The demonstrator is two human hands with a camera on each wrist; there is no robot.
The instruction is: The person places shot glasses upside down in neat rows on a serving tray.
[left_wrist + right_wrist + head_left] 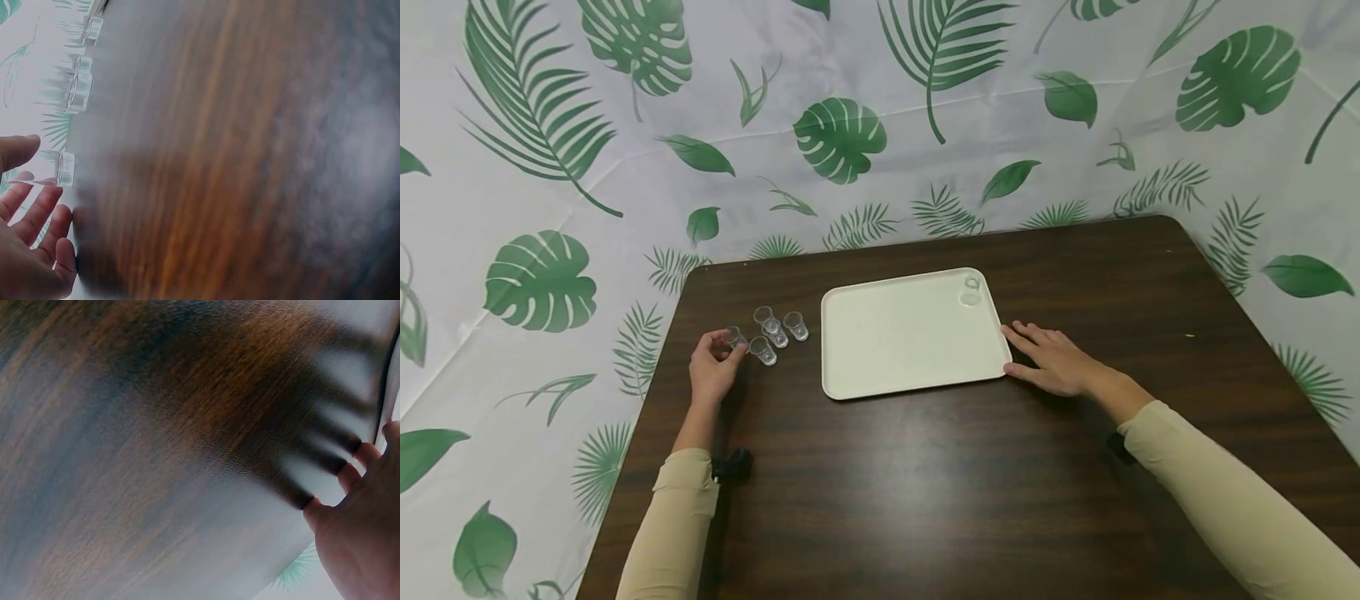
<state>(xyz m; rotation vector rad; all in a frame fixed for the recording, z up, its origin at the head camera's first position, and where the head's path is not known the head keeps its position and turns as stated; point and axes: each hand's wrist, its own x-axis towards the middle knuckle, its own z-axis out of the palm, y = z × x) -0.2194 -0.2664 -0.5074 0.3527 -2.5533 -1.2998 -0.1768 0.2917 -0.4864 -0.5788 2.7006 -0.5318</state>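
At the table's left side my left hand (713, 367) holds a small clear cup (735, 337) between thumb and fingers. The left wrist view shows that cup (64, 169) upright, its base at the tabletop, with the thumb (22, 151) on one side and the fingers on the other. Several more clear cups (763, 352) stand close beside it to the right. A cream tray (910, 333) lies mid-table with one clear cup (971, 292) in its far right corner. My right hand (1051, 360) is spread flat, fingertips at the tray's right edge.
The dark wooden table (910, 483) reaches back to a white wall cloth (737, 192) printed with green leaves. A dark wrist device (732, 465) sits at the left cuff, and another (1120, 448) shows under the right sleeve.
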